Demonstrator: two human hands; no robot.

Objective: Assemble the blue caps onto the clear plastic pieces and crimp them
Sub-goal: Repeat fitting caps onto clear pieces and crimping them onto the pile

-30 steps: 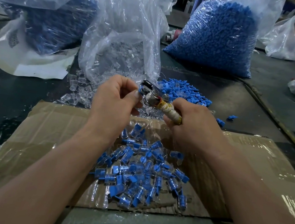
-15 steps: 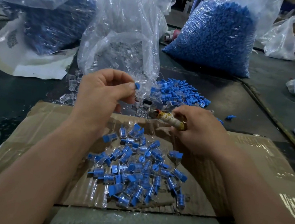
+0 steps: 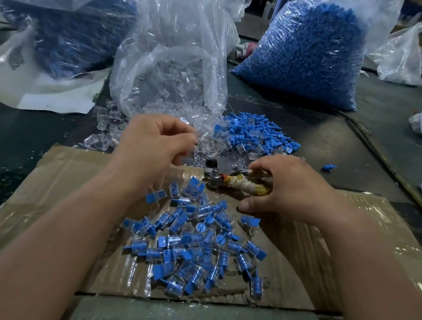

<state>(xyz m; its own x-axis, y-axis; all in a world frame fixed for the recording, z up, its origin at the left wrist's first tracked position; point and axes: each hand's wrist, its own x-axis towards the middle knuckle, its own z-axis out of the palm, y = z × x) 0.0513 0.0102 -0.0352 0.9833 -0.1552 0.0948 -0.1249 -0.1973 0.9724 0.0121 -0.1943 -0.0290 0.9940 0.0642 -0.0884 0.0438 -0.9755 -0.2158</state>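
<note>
Now right hand (image 3: 289, 188) holds crimper (image 3: 229, 181) at cardboard (image 3: 57, 184) edge.

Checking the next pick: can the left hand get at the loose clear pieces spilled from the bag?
Probably yes. The left hand hovers just short of the clear pieces with nothing between; the right hand and crimping tool lie aside.

Left hand (image 3: 158, 140), right hand (image 3: 288, 188), fingers curled.

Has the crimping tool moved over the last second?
Yes. The crimping tool dropped from level with the loose blue caps to the cardboard's far edge.
</note>
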